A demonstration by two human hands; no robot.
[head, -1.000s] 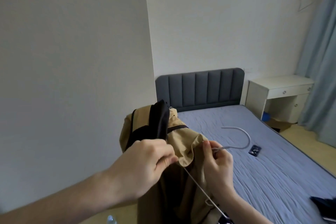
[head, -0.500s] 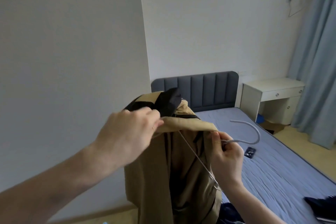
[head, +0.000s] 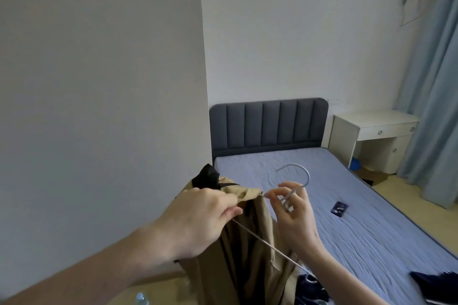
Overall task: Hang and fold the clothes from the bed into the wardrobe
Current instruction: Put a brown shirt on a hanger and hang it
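A tan garment [head: 250,255] with black trim hangs in front of me, over the near left corner of the bed [head: 359,218]. My left hand [head: 200,215] pinches its tan collar edge at the top. My right hand [head: 295,213] holds the neck of a white wire hanger [head: 297,176], whose hook curves up above my fingers. One thin arm of the hanger runs down across the garment toward the lower right. Dark clothes [head: 309,287] lie on the bed below my right forearm.
A white wardrobe side panel [head: 99,106] fills the left. The bed has a grey headboard [head: 267,126] and a small dark packet [head: 339,208] on the sheet. A white desk [head: 374,136] and blue curtains [head: 436,106] stand at the right. More dark cloth [head: 433,282] lies at the bed's near right.
My view has tilted up. My left hand has pulled the collar over toward the hanger neck. My right hand's fingers have loosened and spread around the hanger neck.
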